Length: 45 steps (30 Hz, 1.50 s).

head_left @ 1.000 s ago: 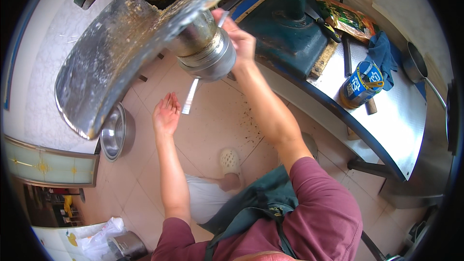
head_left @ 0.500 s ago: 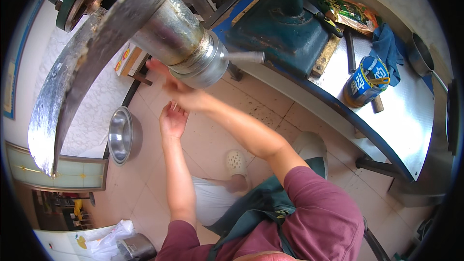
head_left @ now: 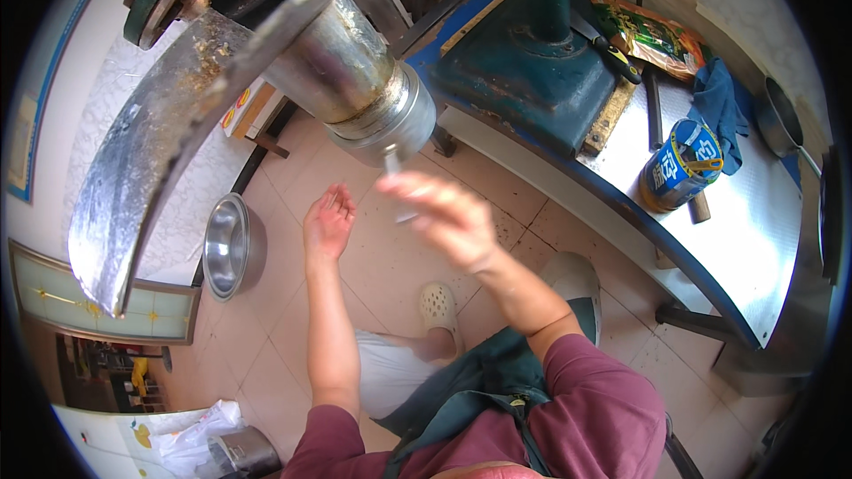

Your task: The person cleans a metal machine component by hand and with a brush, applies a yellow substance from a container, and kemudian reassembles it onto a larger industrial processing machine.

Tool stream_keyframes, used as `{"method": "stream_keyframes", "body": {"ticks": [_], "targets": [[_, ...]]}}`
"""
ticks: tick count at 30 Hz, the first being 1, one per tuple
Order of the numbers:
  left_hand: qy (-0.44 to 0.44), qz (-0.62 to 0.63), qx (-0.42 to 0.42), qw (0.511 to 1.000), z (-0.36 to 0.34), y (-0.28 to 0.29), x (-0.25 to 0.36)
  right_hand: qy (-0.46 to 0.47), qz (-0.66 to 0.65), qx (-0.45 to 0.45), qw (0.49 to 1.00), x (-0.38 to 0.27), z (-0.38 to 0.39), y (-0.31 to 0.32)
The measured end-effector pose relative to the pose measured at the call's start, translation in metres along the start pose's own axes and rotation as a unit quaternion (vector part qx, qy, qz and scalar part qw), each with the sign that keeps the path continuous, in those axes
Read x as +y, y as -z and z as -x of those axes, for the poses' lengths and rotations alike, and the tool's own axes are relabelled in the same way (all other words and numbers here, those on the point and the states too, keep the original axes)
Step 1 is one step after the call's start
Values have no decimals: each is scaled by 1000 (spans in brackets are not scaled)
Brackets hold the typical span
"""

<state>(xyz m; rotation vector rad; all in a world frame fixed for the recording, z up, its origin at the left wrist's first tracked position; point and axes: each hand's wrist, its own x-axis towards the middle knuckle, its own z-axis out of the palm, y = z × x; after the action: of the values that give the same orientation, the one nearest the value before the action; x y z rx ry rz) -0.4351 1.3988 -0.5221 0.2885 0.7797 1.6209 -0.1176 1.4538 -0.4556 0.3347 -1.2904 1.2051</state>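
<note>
A metal cylinder [head_left: 342, 71] of a machine juts out at upper centre, ending in a ridged metal collar [head_left: 390, 115]. A short rod handle [head_left: 392, 160] hangs from the collar toward me. Across that handle lies my right hand [head_left: 448, 217], its fingers smeared by motion, so I cannot tell whether they grip it. My left hand [head_left: 328, 222] is raised to the left below the collar, palm showing and fingers stretched, with nothing in it. In front of the cylinder, a large curved metal blade or wheel rim [head_left: 155, 133] sweeps down to the left.
On the floor at left stands a steel basin [head_left: 227, 247]. A metal-topped bench [head_left: 745, 248] on the right bears a green machine base [head_left: 524, 80], a blue tin [head_left: 682, 164], a blue cloth [head_left: 717, 102] and a food packet [head_left: 652, 35]. A pot [head_left: 244, 452] sits at lower left.
The rod handle has turned from pointing right to pointing down toward me. My right hand has moved from left of the collar rightward to the handle. The left hand has barely shifted.
</note>
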Motion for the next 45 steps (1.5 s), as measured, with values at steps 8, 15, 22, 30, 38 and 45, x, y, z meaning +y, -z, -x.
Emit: {"method": "stream_keyframes", "body": {"ticks": [8,15,22,30,38,45], "targets": [[-18,-12,29,999,1,-23,-9,-194,39,31,980,117,-69,-22],[-3,-12,59,998,-2,-4,-4,-101,-350,193,911,81,-106,77],[-40,-58,3,998,6,6,-3,-86,-198,54,975,5,-3,14],[-29,-24,46,998,-1,-22,-9,-31,304,13,952,143,-78,-18],[-24,3,24,999,6,-12,-7,-138,-444,173,868,88,-102,89],[-37,18,12,999,12,4,1,12,-148,120,982,7,-14,5]]}}
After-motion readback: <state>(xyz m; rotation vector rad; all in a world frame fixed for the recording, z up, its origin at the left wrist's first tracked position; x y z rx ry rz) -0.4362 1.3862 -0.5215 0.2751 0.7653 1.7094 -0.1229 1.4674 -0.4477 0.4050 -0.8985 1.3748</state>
